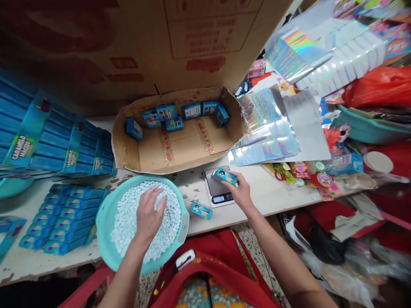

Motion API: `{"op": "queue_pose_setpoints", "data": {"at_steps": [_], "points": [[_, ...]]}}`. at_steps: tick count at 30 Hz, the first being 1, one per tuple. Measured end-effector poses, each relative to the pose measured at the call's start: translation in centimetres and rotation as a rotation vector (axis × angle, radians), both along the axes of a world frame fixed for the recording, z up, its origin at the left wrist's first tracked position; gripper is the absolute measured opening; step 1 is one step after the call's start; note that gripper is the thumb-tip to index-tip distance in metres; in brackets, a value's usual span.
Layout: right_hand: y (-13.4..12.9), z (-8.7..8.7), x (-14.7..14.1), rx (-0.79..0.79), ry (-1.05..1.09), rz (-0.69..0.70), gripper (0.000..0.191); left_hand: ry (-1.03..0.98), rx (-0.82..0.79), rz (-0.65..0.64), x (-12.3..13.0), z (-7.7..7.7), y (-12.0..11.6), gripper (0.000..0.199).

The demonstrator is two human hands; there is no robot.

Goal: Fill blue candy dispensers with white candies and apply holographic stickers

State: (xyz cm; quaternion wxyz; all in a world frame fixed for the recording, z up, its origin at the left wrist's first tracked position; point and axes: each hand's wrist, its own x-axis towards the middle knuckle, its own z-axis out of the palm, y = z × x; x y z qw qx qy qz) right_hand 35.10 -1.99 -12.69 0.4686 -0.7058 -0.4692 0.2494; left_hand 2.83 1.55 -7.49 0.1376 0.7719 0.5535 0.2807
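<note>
My left hand (150,214) is over the small white candies (128,214) in a turquoise basin (102,231); its fingers are bent and spread, touching or just above them. In my right hand (239,190) is a small blue box (224,174), tilted over the digital scale (213,186). Whether the box rests on the plate I cannot tell. The display of the scale is lit, its digits too small to read. Another blue box (201,210) lies on the table between the basin and the scale.
An open cardboard tray (180,149) behind holds several blue boxes. At the left are rows of blue boxes (64,218) and tall blue stacks (54,141). Holographic sheets (269,145) lie at the right. A large carton (144,47) rises behind.
</note>
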Motion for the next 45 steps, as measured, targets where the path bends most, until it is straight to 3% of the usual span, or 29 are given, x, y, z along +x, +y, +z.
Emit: {"op": "queue_pose_setpoints", "data": {"at_steps": [3,9,13,17,21,26,33,39,42,45], "points": [[-0.9,0.3,0.8,0.013,-0.005,-0.035,0.053,-0.044,0.0,-0.163,3.0,0.5,0.3,0.017],[-7.2,0.3,1.3,-0.096,0.042,-0.296,0.033,-0.151,-0.119,-0.104,5.0,-0.1,0.6,0.016],[-11.6,-1.1,-1.3,-0.195,0.025,-0.103,0.025,-0.153,-0.165,-0.127,6.2,0.1,1.3,0.016],[-13.5,-2.2,-4.8,-0.208,0.036,0.091,0.019,-0.149,-0.163,-0.158,7.9,0.4,2.3,0.016],[-13.5,-3.1,-6.5,-0.187,0.062,0.113,0.012,-0.159,-0.167,-0.194,9.5,0.7,3.2,0.018],[-13.4,-3.9,-6.4,-0.203,0.051,0.111,0.01,-0.189,-0.173,-0.229,10.9,1.2,4.0,0.018],[-13.5,-4.0,-5.8,-0.223,0.042,0.102,0.009,-0.218,-0.229,-0.258,12.4,0.9,4.7,0.019],[-13.4,-3.8,-6.3,-0.195,0.049,0.114,0.006,-0.115,-0.266,-0.38,14.9,0.8,5.4,0.024],[-12.3,-2.7,-5.6,-0.126,0.05,-0.015,0.013,-0.15,-0.257,-0.376,14.8,1.1,5.7,0.021],[-9.1,-1.7,-3.8,-0.02,0.046,-0.209,0.04,-0.187,-0.156,-0.184,11.6,0.6,5.1,0.018]]}}
